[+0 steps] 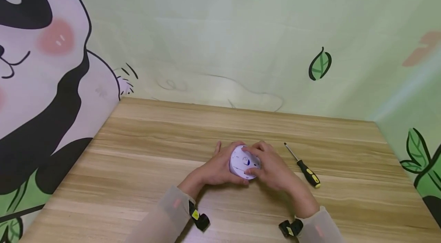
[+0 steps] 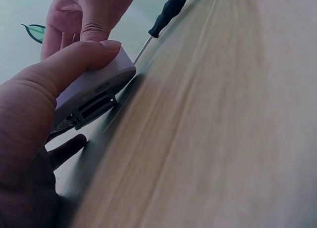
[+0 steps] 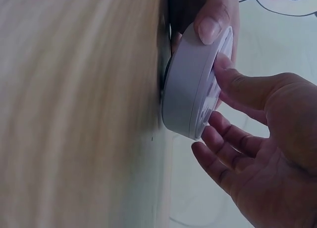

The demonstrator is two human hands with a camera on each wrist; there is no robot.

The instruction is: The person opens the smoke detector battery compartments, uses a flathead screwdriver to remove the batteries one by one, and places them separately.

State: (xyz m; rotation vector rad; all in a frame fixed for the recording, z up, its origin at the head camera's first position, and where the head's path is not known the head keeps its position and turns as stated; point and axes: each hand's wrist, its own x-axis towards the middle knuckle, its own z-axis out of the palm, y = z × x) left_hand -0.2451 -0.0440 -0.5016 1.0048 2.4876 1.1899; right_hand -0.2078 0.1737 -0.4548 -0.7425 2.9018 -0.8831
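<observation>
A round white device (image 1: 237, 162), like a smoke detector, is held between both hands just above the table. My left hand (image 1: 218, 167) grips it by the side wall, its thumb along the near edge. My right hand (image 1: 273, 167) has thumb and fingertips curled against the pale round face, which bears small marks and a blue spot. Seen from the right wrist, the white side wall (image 3: 185, 92) is tilted, and the right thumb (image 3: 247, 89) presses the face. In the left wrist view, the underside shows a dark slotted part (image 2: 94, 110). Some fingers are hidden behind the device.
A screwdriver (image 1: 308, 174) with a black and yellow handle lies on the wood-grain table (image 1: 138, 159), right of the right hand. A printed cloth (image 1: 172, 44) with a panda and leaves hangs behind the table. Each wrist wears a small black camera (image 1: 200, 220).
</observation>
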